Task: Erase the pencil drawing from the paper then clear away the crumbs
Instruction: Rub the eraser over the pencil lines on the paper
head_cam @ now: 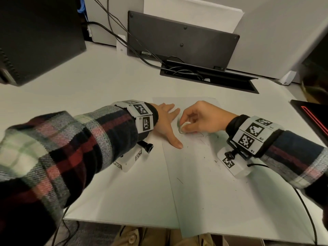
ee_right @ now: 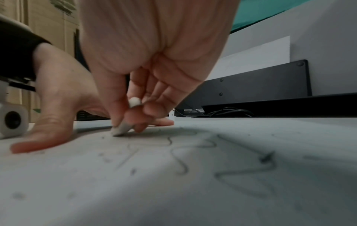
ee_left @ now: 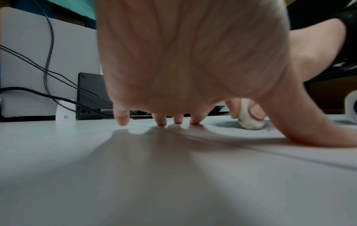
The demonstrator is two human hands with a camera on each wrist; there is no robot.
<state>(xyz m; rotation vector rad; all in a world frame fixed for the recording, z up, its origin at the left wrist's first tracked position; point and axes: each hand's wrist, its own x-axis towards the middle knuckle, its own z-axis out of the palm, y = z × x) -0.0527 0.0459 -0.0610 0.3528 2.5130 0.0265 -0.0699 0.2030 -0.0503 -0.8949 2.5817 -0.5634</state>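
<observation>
A white sheet of paper (head_cam: pixel 204 183) lies on the desk, bearing faint pencil squiggles (ee_right: pixel 241 174) and dark eraser crumbs (head_cam: pixel 215 161). My right hand (head_cam: pixel 197 118) pinches a white eraser (head_cam: pixel 184 127) between thumb and fingers, its tip pressed on the paper. The same eraser (ee_right: pixel 121 130) touches the sheet beside the lines in the right wrist view. My left hand (head_cam: pixel 166 121) lies flat on the paper's left part, fingers spread, thumb stretched toward me. From the left wrist view, the fingertips (ee_left: pixel 161 123) press down and the eraser (ee_left: pixel 249 120) shows at right.
A black panel (head_cam: pixel 181 39) leans against the wall behind an open cable tray (head_cam: pixel 209 75) with cords. A dark box (head_cam: pixel 35 36) stands at back left. A black device with a red stripe (head_cam: pixel 312 114) sits at the right. The desk's front edge is near me.
</observation>
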